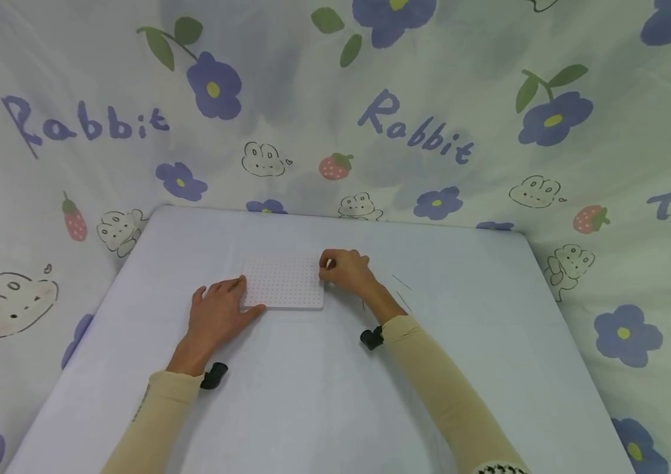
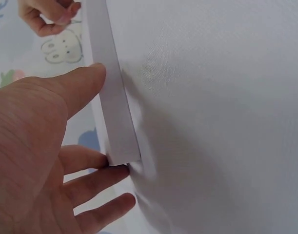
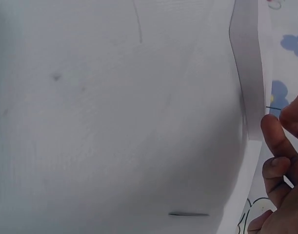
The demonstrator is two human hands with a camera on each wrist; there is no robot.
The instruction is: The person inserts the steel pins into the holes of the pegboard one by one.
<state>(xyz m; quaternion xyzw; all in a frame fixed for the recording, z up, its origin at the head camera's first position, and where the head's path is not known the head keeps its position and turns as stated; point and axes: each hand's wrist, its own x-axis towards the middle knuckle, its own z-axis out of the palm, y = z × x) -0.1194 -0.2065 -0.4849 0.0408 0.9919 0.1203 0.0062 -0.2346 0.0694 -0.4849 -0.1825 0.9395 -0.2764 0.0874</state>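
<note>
A white board (image 1: 284, 283) with a grid of small holes lies on the table in the head view. My left hand (image 1: 219, 316) holds its near left corner, thumb against the front edge and fingers along the left side. In the left wrist view the thumb (image 2: 85, 83) touches the board's side wall (image 2: 114, 112). My right hand (image 1: 347, 270) is at the board's right edge, thumb and index finger pinching a thin dark stick (image 3: 274, 107). The stick's tip shows beside the board's corner in the right wrist view; its other end is hidden by the fingers.
Several thin dark sticks lie on the table right of the board, one (image 1: 402, 282) beyond the right wrist and another (image 3: 188, 214) in the right wrist view. A white cloth covers the table (image 1: 311, 395). A patterned curtain (image 1: 299, 99) hangs behind and at the sides.
</note>
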